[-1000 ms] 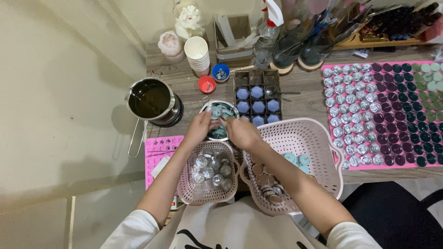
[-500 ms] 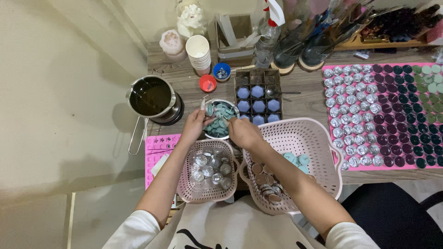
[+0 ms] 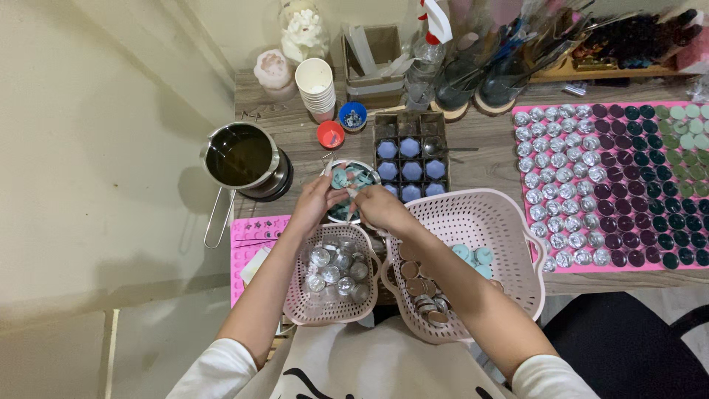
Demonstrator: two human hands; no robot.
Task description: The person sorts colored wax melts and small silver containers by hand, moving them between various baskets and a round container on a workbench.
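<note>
Both hands (image 3: 347, 203) stay at the round bowl (image 3: 353, 177) of teal pieces.

Desk (image 3: 480, 159) looks like matt wood-grain laminate, greyish brown. Left of the small metal bowl (image 3: 353, 188), the melting pot (image 3: 244, 159) is shiny steel with a glossy dark liquid inside. Just below the bowl, 2 pink baskets, the small basket (image 3: 329, 314) and the big basket (image 3: 487, 222), are smooth perforated plastic. The little cups (image 3: 332, 266) in the small one look like shiny foil or thin metal. Pink mat (image 3: 591, 262) far right of the bowl looks rubbery, matt.
</note>
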